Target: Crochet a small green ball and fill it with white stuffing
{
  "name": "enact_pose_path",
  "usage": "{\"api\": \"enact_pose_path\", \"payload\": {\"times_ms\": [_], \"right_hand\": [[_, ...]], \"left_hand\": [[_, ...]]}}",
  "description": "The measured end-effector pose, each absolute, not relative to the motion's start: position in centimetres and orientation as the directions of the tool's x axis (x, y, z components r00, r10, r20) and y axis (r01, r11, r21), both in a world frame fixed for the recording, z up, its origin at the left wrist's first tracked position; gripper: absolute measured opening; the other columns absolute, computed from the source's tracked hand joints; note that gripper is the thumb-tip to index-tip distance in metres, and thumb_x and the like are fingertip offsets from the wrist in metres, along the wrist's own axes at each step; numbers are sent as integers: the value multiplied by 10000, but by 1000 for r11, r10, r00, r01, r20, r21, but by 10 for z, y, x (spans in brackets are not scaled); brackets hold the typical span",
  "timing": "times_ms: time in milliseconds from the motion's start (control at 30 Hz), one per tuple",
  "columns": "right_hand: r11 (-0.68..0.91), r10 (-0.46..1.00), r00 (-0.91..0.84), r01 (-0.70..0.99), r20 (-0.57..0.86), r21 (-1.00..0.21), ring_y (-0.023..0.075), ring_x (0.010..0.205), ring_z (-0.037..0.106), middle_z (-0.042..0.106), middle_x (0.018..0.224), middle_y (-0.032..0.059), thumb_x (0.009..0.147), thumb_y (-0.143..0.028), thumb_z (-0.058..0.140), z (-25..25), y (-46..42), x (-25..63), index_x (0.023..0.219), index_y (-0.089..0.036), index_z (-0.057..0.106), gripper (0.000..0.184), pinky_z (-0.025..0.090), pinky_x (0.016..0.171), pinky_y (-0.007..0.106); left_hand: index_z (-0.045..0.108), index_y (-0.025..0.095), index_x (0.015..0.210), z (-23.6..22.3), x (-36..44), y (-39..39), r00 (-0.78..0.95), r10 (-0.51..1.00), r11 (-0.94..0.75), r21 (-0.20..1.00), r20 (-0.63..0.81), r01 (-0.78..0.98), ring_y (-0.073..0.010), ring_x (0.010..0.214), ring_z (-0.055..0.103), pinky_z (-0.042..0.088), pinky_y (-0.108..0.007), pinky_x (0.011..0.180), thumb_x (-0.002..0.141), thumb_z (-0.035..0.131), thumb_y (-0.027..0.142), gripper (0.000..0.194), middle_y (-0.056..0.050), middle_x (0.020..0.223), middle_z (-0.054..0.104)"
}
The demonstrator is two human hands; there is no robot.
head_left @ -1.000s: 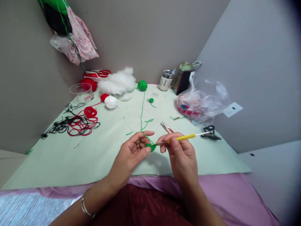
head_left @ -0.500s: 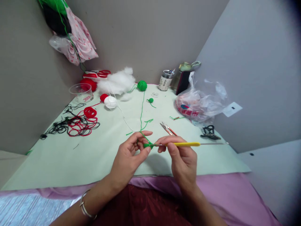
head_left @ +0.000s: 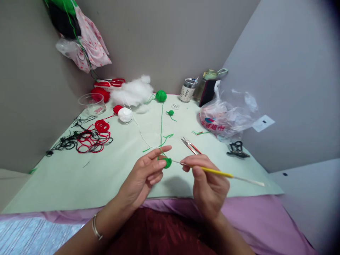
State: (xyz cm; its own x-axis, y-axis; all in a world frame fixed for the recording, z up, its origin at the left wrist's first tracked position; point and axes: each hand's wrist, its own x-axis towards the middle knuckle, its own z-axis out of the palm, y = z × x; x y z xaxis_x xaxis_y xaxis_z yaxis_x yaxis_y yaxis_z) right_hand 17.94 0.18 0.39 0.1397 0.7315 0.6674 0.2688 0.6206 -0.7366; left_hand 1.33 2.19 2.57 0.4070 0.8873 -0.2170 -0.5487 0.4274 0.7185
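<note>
My left hand (head_left: 145, 173) pinches a small green crocheted piece (head_left: 167, 162) between thumb and fingers, with green yarn (head_left: 160, 122) running over the index finger and up the table to a green yarn ball (head_left: 160, 96). My right hand (head_left: 208, 182) grips a yellow-handled crochet hook (head_left: 216, 172), whose metal tip points left into the green piece and whose rear end slants down to the right. Both hands hover over the near edge of the pale green table (head_left: 111, 170).
Small snips (head_left: 190, 145) lie just beyond my right hand. Tangled red and black yarn (head_left: 85, 138) sits at the left, with a plastic cup (head_left: 92, 103), white stuffing (head_left: 131, 92) and a red-and-white ball (head_left: 122, 113) behind. A plastic bag (head_left: 225, 115), black clip (head_left: 237, 149) and jar (head_left: 187, 90) are at the right.
The hook's rear end has swung downward to the right, from tilted up to slanting down. The green piece has turned in my left fingers and now looks rounder.
</note>
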Motion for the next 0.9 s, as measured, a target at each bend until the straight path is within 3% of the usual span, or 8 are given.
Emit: {"api": "enact_pose_path", "payload": {"times_ms": [100,233,333,433,533,633,800,900], "right_hand": [[563,806,152,102,572,-820,176,745,677,744,859,41,1021,-218,571,11,6,177,968,-242,758,196,563,637,313],[586,790,79,190,608,-787,183,857,719,776,928,37,999,-148,592,10,6,174,1030,-259,767,210,594,706,313],[655,698,-1,407,716,-637,190,889,727,773,999,55,969,-92,615,5,2,174,1134,-280,766,292,609,746,333],[695,598,-81,548,798,-465,210,933,729,771,1074,79,941,-83,653,2,-1,176,1200,-296,761,352,612,754,348],[651,669,83,416,739,-635,196,832,708,762,939,58,974,-114,613,4,2,179,1112,-270,772,262,593,711,343],[565,792,202,114,576,-817,160,683,643,723,839,38,1014,-206,583,8,6,180,990,-244,770,193,546,618,312],[496,858,121,52,499,-867,149,736,645,758,897,38,995,-239,637,7,9,178,982,-248,790,154,546,671,292],[419,902,141,-55,409,-906,137,672,619,744,866,39,1000,-303,634,6,10,179,958,-229,782,171,526,630,286]], "left_hand": [[771,209,1203,27,15,20,419,893,389,752,-166,-531,-16,545,310,229,-138,424,773,872,251,443,17,839,555],[775,259,1207,22,20,16,342,934,252,866,-101,-433,-32,593,408,319,-139,475,816,856,298,402,8,881,590],[757,279,1254,18,23,16,268,959,206,879,-93,-431,-20,557,391,332,-144,489,814,860,278,452,32,831,563],[760,231,1258,19,21,19,385,904,378,767,-186,-518,-15,497,270,278,-142,446,818,845,279,450,61,705,463],[809,166,1134,22,18,23,458,855,491,660,-242,-568,-9,493,183,252,-137,432,803,840,254,344,70,685,401],[821,179,1087,24,17,23,399,892,425,691,-212,-584,-8,513,238,286,-144,452,791,841,232,302,40,770,475],[785,279,1214,18,19,19,356,931,239,879,-86,-413,-104,730,508,419,-200,604,839,823,306,378,-23,943,639],[777,273,1229,14,16,18,353,934,181,921,-51,-346,-157,870,553,445,-248,745,882,777,341,353,-40,980,664]]}}
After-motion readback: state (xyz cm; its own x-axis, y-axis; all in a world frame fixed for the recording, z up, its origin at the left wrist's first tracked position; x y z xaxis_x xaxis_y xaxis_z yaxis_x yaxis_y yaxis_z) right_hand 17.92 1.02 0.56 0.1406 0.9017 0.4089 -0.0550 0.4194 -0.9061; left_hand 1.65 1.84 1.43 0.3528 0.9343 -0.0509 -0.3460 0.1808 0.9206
